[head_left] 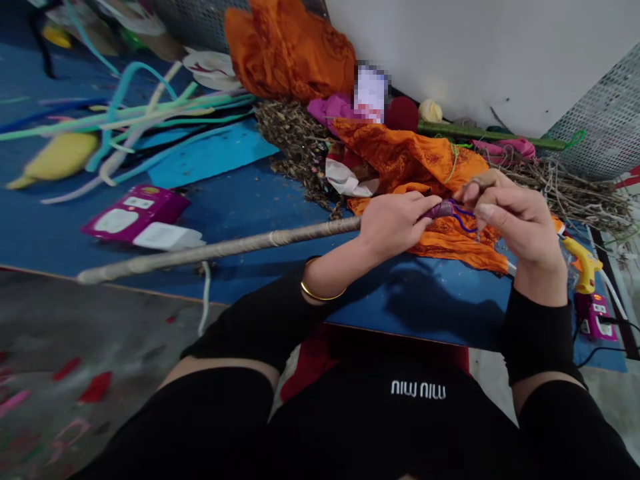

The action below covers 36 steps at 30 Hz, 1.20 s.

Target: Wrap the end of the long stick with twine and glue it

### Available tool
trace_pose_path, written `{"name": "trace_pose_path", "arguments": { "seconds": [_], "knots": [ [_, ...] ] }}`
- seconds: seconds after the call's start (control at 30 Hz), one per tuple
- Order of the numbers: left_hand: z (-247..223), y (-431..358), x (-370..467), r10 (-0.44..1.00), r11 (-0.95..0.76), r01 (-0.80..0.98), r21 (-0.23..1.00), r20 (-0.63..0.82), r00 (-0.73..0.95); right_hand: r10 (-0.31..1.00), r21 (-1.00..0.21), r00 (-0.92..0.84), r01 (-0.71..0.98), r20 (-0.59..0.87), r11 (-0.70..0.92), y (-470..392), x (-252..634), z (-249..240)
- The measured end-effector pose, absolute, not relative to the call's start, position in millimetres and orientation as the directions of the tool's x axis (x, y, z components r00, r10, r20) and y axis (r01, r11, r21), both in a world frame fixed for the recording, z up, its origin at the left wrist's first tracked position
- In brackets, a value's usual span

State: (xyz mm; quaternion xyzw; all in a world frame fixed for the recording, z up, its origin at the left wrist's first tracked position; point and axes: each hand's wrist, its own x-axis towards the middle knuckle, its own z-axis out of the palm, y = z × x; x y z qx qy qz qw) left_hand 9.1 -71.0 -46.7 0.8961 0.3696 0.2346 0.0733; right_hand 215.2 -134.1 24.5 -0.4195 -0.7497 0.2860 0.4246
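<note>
Wrapped around a long grey-brown stick (225, 249) near its right end is my left hand (395, 223). The stick slants down to the left over the table's front edge. Just past my left fingers, purple cord is wound about the stick's end, and a loose loop of purple cord (464, 223) reaches toward my right hand (515, 212). The right fingers are bent and pinched together beside that loop, with the cord running to them. Under both hands lies orange patterned cloth (440, 248).
Purple power socket boxes (133, 215) sit left and right on the blue table (240, 287), one with a white plug (167, 236). A yellow glue gun (583, 260) lies at right. Dry twigs (570, 190), coloured fuzzy stems (145, 117) and an orange cloth bundle (290, 53) lie farther back.
</note>
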Motion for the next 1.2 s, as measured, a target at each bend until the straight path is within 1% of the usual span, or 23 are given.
{"name": "trace_pose_path", "arguments": {
  "seconds": [0.07, 0.13, 0.23, 0.3, 0.43, 0.53, 0.63, 0.77, 0.93, 1.03, 1.2],
  "knots": [
    [-50, -71, 11, 0.687, -0.720, 0.653, 0.235, 0.375, 0.623, 0.888, -0.873, -0.175, 0.179, 0.425, 0.453, -127, 205, 12],
    [-53, -70, 14, 0.676, -0.723, 0.665, 0.188, 0.388, 0.626, 0.910, -0.910, -0.066, 0.049, 0.409, 0.412, -120, 192, -4],
    [-58, -68, 16, 0.671, -0.715, 0.683, 0.151, 0.425, 0.608, 0.941, -0.944, 0.084, -0.010, 0.327, 0.329, -115, 176, -23],
    [-60, -68, 16, 0.660, -0.715, 0.687, 0.129, 0.449, 0.603, 0.958, -0.963, 0.123, -0.046, 0.258, 0.265, -116, 171, -28],
    [-62, -68, 16, 0.636, -0.733, 0.673, 0.102, 0.455, 0.623, 0.980, -0.957, 0.115, -0.221, 0.165, 0.187, -125, 168, -26],
    [-65, -67, 17, 0.628, -0.736, 0.671, 0.092, 0.463, 0.626, 0.985, -0.920, 0.147, -0.369, 0.086, 0.135, -133, 161, -20],
    [-69, -64, 18, 0.595, -0.744, 0.666, 0.055, 0.507, 0.624, 0.980, -0.872, 0.198, -0.480, -0.004, 0.093, -138, 150, -14],
    [-72, -61, 18, 0.571, -0.747, 0.664, 0.033, 0.544, 0.615, 0.963, -0.844, 0.258, -0.532, -0.081, 0.072, -140, 140, -10],
    [-71, -60, 15, 0.522, -0.764, 0.646, -0.011, 0.578, 0.627, 0.962, -0.801, 0.270, -0.585, -0.048, 0.124, -137, 146, -7],
    [-73, -59, 16, 0.472, -0.788, 0.614, -0.041, 0.599, 0.646, 0.967, -0.767, 0.246, -0.631, -0.059, 0.114, -135, 155, -5],
    [-80, -61, 23, 0.446, -0.827, 0.561, -0.025, 0.577, 0.684, 0.972, -0.775, 0.229, -0.624, -0.057, 0.101, -127, 168, -1]
  ]
}}
